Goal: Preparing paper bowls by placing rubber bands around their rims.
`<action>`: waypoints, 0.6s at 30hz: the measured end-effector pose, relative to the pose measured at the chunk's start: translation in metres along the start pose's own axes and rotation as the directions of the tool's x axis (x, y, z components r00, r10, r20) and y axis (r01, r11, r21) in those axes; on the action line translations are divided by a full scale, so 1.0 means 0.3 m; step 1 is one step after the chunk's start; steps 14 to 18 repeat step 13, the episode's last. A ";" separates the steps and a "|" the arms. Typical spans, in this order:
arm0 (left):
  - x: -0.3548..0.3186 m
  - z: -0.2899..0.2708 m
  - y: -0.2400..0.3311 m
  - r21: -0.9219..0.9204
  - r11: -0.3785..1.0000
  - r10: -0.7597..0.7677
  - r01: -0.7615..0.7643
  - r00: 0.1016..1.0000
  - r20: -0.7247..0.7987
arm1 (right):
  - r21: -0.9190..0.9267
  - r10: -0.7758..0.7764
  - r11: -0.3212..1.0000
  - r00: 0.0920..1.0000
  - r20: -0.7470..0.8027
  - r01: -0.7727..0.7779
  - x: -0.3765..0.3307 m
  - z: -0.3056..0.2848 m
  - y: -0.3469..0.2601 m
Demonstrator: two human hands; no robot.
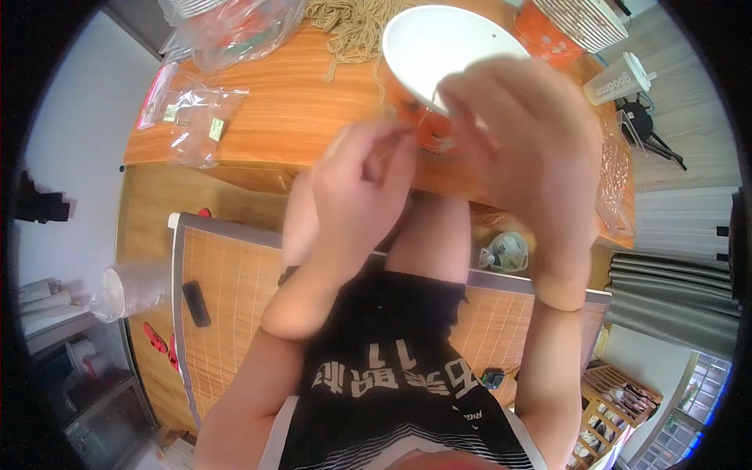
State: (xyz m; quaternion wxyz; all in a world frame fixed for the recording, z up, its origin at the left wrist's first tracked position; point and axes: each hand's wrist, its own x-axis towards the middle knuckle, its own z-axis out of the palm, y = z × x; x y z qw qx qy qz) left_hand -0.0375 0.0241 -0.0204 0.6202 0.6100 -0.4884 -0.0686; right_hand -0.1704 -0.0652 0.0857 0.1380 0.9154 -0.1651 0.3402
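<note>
Just in front of the table's near edge, my left hand (362,192) is closed, thumb and fingertips pinched together on what looks like a thin pale string (424,118). My right hand (533,137) is raised over the near right side of a bucket, its fingers bent and smeared by motion; whether it grips anything is hidden. The bucket (446,47) is wide and round, white inside, with an orange-red patterned outer wall. It leans toward me on the table. Behind its left rim lies a heap of tan cords (356,27).
The wooden table (274,102) also holds clear plastic packets (205,125), a bagged stack (235,31), stacked orange buckets (568,31) and a lidded cup (620,78). Below are a bamboo-mat seat (235,274) with a phone (197,305), and a plastic bottle (505,252).
</note>
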 end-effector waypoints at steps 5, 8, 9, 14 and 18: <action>0.061 0.002 -0.062 -0.212 0.969 0.126 -0.124 0.992 -0.005 | -0.016 -0.051 0.999 0.970 -0.239 0.048 -0.134 0.132 -0.076; 0.098 -0.034 -0.019 -0.345 0.918 -0.101 0.194 0.958 0.270 | 0.045 0.040 0.999 0.951 -0.307 -0.027 -0.159 0.169 -0.093; 0.112 -0.040 -0.006 -0.342 0.919 -0.100 0.197 0.954 0.282 | 0.063 0.047 0.998 0.951 -0.306 -0.029 -0.161 0.169 -0.092; 0.159 -0.066 -0.003 -0.370 0.819 -0.239 0.437 0.848 0.473 | 0.197 0.199 0.969 0.948 -0.249 -0.152 -0.195 0.197 -0.107; 0.159 -0.066 -0.003 -0.370 0.819 -0.239 0.437 0.848 0.473 | 0.197 0.199 0.969 0.948 -0.249 -0.152 -0.195 0.197 -0.107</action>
